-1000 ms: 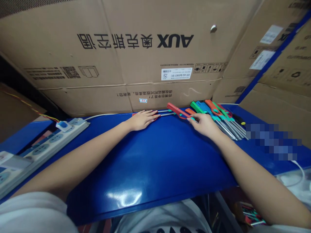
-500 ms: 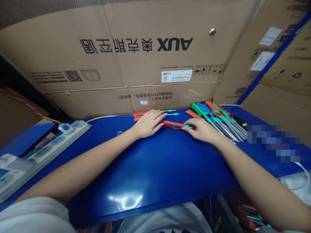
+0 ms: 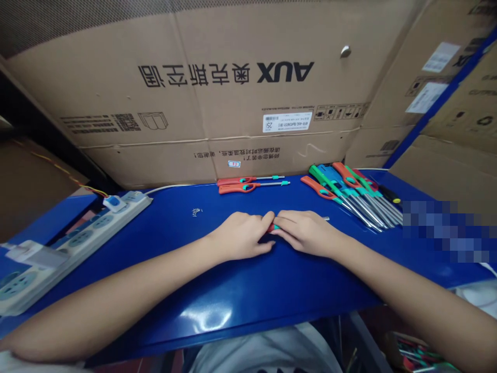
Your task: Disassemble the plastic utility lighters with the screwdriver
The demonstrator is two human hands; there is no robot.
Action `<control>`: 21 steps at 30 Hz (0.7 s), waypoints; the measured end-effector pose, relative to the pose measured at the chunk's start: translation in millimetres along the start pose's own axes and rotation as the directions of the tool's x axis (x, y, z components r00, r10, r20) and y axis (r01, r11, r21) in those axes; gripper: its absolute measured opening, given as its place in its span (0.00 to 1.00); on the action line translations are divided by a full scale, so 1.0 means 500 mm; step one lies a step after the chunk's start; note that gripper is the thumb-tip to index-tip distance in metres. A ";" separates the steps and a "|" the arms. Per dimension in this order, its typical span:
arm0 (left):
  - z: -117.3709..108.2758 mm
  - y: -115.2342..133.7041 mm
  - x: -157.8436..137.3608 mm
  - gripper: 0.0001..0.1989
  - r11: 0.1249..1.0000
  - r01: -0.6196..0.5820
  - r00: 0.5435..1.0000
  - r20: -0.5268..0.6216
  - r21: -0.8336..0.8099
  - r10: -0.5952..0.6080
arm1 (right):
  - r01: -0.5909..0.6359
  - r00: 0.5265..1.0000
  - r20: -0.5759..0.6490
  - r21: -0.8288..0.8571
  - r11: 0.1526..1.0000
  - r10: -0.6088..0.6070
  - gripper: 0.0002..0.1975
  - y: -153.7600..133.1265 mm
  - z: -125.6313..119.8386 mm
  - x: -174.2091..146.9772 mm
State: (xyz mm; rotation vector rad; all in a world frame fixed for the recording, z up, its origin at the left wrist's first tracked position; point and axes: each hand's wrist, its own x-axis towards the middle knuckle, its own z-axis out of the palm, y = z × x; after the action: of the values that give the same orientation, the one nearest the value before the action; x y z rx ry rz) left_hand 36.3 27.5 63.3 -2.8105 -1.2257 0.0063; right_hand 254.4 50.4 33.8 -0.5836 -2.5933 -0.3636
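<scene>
My left hand [image 3: 246, 235] and my right hand [image 3: 310, 232] meet over the middle of the blue table. Both are closed around one red long-necked lighter [image 3: 271, 228]; only a bit of its red and green body shows between them, and its metal tip pokes out past the right hand. Behind the hands, a red lighter [image 3: 233, 182] and an orange lighter [image 3: 236, 188] lie side by side, their metal necks to the right. Farther right is a pile of several lighters [image 3: 351, 194] in green, blue, orange and red.
A white power strip [image 3: 83, 241] with plugs runs along the left side. Tiny metal pieces [image 3: 196, 212] lie left of centre on the blue table [image 3: 233, 290]. A cardboard wall [image 3: 217, 114] closes off the back. A black screwdriver [image 3: 388, 194] lies beside the pile.
Both hands have moved toward me with the red lighter and drawn closer together. The two lighters at the back are now uncovered.
</scene>
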 end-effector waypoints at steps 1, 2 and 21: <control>0.000 0.001 -0.004 0.11 1.000 0.006 1.000 0.019 0.017 -0.006 | 0.008 1.000 0.004 0.000 1.000 -0.008 0.16 -0.004 -0.003 0.001; 0.000 0.003 -0.008 0.09 1.000 0.006 0.999 0.043 0.031 -0.007 | 0.013 1.000 0.024 0.011 1.000 -0.013 0.16 -0.009 -0.005 0.002; -0.023 0.042 -0.076 0.03 0.989 0.020 0.979 0.202 -0.149 0.011 | 0.028 0.993 0.107 0.238 0.971 -0.055 0.15 -0.065 -0.035 -0.018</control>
State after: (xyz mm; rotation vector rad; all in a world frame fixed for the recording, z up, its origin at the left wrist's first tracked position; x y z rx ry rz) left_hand 26.2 -15.4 72.5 -2.9993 -1.3260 0.2140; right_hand 253.1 12.7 39.8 -0.4788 -2.7076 -0.0329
